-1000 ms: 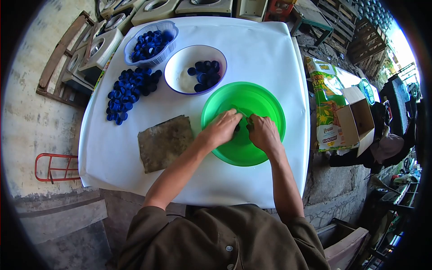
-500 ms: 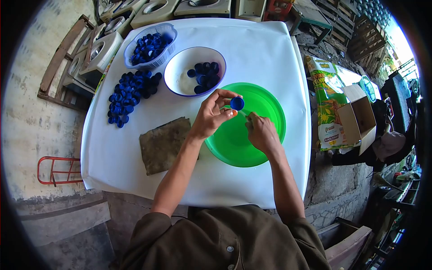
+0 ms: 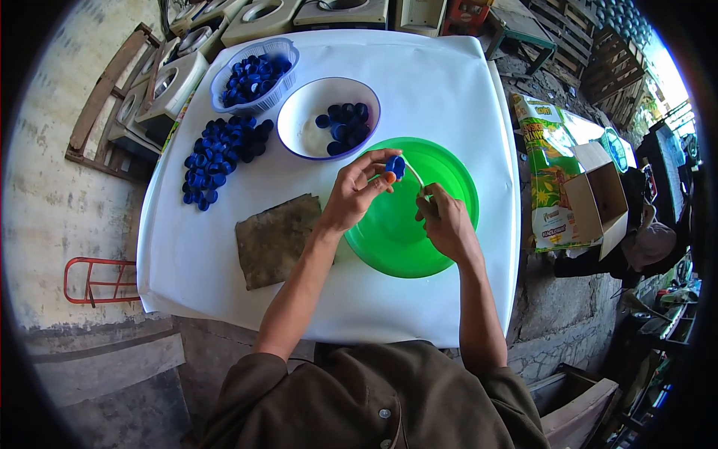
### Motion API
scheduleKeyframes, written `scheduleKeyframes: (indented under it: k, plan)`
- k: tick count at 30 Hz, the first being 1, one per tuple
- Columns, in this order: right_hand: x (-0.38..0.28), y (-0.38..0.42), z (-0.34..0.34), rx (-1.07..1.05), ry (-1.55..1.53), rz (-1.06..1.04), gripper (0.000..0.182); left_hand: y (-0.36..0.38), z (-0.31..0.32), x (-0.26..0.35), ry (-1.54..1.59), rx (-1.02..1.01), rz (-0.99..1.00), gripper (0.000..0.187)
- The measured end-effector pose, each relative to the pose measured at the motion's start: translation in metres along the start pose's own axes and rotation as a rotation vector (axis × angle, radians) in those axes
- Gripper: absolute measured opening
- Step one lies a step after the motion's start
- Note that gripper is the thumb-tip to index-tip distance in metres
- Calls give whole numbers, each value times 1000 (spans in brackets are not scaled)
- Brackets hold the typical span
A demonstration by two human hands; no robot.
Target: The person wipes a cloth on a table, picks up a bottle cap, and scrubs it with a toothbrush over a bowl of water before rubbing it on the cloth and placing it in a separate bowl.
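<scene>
Between the thumb and fingers of my left hand (image 3: 357, 193) is a blue bottle cap (image 3: 396, 168), turned partly sideways. My right hand (image 3: 450, 226) pinches a thin, pale, slightly curved stick (image 3: 413, 173); its far end meets the cap's edge. I cannot make out what kind of tool it is. Both hands are over a green plastic basin (image 3: 396, 258). Beyond my left hand stands a white bowl (image 3: 301, 129) with a blue rim and several blue caps inside. Left of it lies a pile of blue caps (image 3: 213, 161), with a basket (image 3: 278, 96) of more caps behind.
A brown, worn flat piece (image 3: 275, 241) lies on the white-covered table (image 3: 191, 269), left of the basin. Right of the table are an open cardboard box (image 3: 598, 196) and a printed sack (image 3: 548, 172). A red metal frame (image 3: 97, 280) stands at the left.
The cap has turned from facing me to nearly edge-on. My right hand has shifted slightly right and down, and more of the pale stick shows between the hands.
</scene>
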State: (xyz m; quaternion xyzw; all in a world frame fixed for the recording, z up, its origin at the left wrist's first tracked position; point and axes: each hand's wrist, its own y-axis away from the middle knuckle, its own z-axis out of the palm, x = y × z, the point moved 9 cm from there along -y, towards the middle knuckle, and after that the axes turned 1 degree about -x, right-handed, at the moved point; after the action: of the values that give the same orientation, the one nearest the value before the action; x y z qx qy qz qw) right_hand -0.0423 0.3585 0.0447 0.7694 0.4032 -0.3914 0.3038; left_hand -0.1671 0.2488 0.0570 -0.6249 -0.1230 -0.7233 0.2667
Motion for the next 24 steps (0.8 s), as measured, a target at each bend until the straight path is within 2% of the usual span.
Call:
scheduleKeyframes:
  k: [5,8,14,17,21,24]
  plan:
    - [-21,15,-20,200,-22,-165,14,-1,-5,-1,80,80,-15,40]
    - [-24,22,-21,196,-71,-144,15,-2,-11,-9,122,91,-24,39]
    - [-37,32,-24,275,66,-318,20,-2,-9,-12,133,100,-80,36]
    - [-41,34,-25,286,112,-335,19,-2,-9,-15,120,87,-94,36]
    - [-44,39,-20,199,129,-344,18,-3,-8,-13,98,68,-88,39]
    - [-40,36,-27,242,151,-302,19,-2,-5,-16,81,43,-130,41]
